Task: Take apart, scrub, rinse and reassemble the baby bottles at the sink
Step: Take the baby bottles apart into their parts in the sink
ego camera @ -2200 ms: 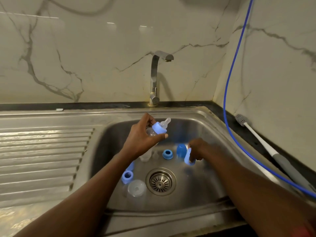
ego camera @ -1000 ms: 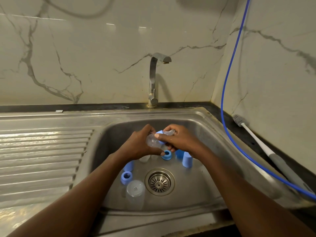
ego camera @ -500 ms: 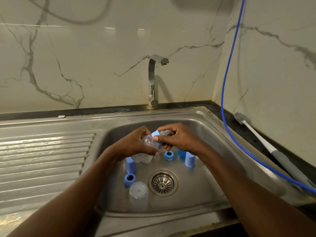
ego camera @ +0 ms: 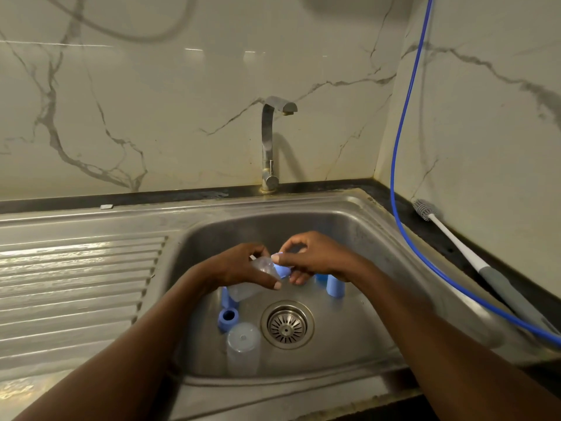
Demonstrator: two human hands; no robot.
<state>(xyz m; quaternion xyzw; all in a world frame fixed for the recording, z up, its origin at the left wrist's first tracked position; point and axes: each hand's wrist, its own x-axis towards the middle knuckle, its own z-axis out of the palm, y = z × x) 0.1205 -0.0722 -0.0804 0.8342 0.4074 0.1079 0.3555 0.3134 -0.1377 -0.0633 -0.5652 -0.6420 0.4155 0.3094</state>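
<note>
1. sink (ego camera: 379, 235): steel, one basin, ribbed drainboard (ego camera: 76, 284) on its left, tap (ego camera: 268, 141) at the back rim, drain (ego camera: 287, 325) in the basin floor.
2. baby bottle (ego camera: 263, 265): clear, held tilted above the basin floor between both hands, over the far side of the drain. It has a blue collar (ego camera: 283, 271) at its right-hand end.
3. left hand (ego camera: 239, 267): fingers curled round the bottle's body, gripping it.
4. right hand (ego camera: 317, 256): thumb and forefinger pinch at the collar, the other fingers curled beneath. The fingers cover the joint, so it is hard to say whether the collar is still screwed on.
5. second clear bottle (ego camera: 243, 292): on the basin floor just under the left hand and partly hidden by it.
6. blue ring (ego camera: 228, 318): on the floor left of the drain, opening upward.
7. clear cap (ego camera: 243, 344): just beside the ring on its near side.
8. blue cap (ego camera: 335, 287): upright, right of the drain and below the right wrist. Another blue part (ego camera: 321, 278) just behind it is mostly hidden.
9. bottle brush (ego camera: 482, 266): white and grey handle, lying on the dark counter right of the sink, bristles toward the wall.
10. blue hose (ego camera: 392, 183): hangs down the right wall and runs along the counter beside the brush.
</note>
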